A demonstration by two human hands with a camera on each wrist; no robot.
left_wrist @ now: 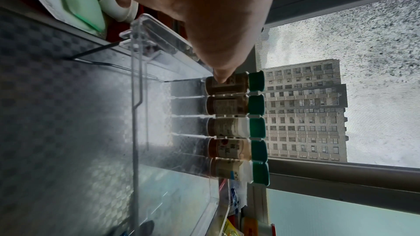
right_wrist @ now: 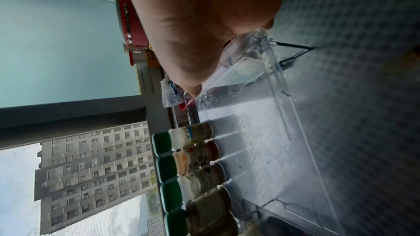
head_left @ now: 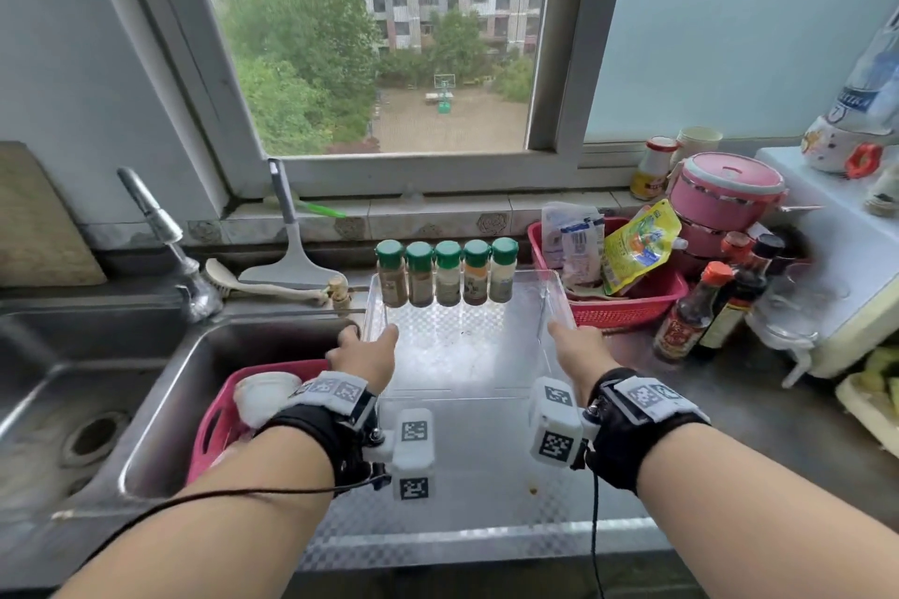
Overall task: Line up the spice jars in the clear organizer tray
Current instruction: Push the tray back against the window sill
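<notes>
Spice jars (head_left: 447, 275), five of them with green caps, stand upright side by side in one row along the far wall of the clear organizer tray (head_left: 467, 392) in the head view, and that row runs left to right across the tray's short span. The tray sits on the patterned steel bench (head_left: 486, 501), just right of the sink (head_left: 204, 384), with its long axis pointing away from the person toward the window sill. The left hand (head_left: 367, 353) grips the left rim about midway along, and the right hand (head_left: 576, 348) grips the right rim opposite it; both are nearer the person than the jars, so the row lies straight ahead of the fingers and apart from them. Each hand is equally near its own side. A red basket (head_left: 627, 306) of packets sits just beside the tray's far right corner.

From the left wrist, the left thumb lies along the top of the rim, pointing at the end jar of the row; whether it touches that jar I cannot tell, and the other fingers are hidden under the palm.

From the right wrist, the thumb presses the rim's upper edge and one fingertip (right_wrist: 269, 23) curls at the outer wall, pinching the rim.

The lining-up looks done; any coming move is likely a slide of the tray along its long axis.
</notes>
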